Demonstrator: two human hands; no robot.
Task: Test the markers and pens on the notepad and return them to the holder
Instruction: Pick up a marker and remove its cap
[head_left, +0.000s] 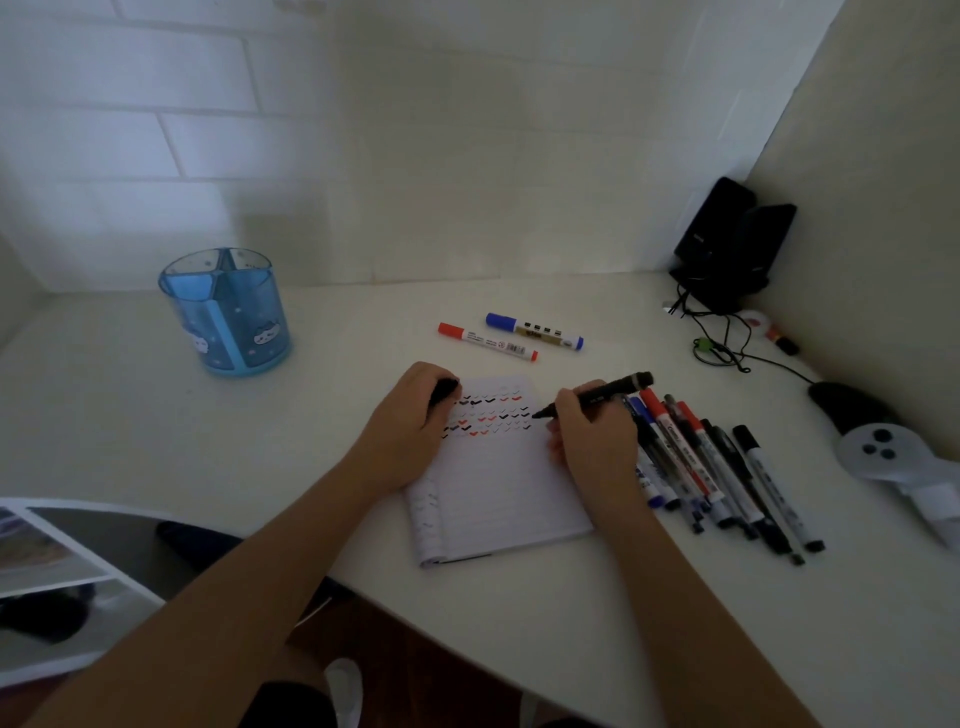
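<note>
The right hand (592, 431) grips a black marker (597, 397), its fingers curled round the barrel and the tip down on the notepad (498, 493), at the end of a row of black and red ticks. The left hand (410, 415) is closed round a black cap (444, 389) and rests on the page's far-left corner. A pile of markers and pens (717, 467) lies just right. A red marker (488, 341) and a blue marker (535, 331) lie farther off, their labels too blurred to read. The blue holder (226, 312), printed with cat faces, stands far left on the worktop (311, 389).

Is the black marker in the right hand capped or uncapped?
Uncapped: the marker shows its bare tip at the notepad, and the left hand holds a black cap.
</note>
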